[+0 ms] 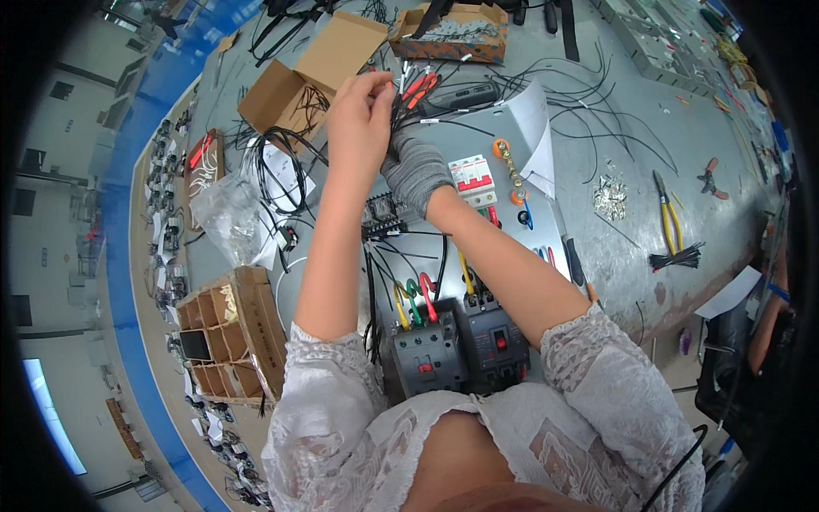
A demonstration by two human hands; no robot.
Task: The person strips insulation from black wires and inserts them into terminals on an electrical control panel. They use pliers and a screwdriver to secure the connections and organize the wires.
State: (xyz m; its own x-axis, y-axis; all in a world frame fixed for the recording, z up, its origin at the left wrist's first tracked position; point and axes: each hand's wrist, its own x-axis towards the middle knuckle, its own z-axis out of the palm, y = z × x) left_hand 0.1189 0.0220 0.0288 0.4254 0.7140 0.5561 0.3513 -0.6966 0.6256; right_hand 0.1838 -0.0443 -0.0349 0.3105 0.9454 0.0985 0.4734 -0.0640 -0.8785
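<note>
Bare left hand (360,111), fingertips narrowed, and grey-knit-gloved right hand (416,175), its hold too hidden to tell, are over a grey metal tabletop (627,277). Thin black cables (398,111) rise beside both; beyond the left, a brown cardboard box (341,49); far left, a blue floor stripe (130,256).

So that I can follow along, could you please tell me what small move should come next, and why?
Perhaps separate one of the black wires with the left hand: several bunch together beside it, just beyond the gloved right hand.
</note>
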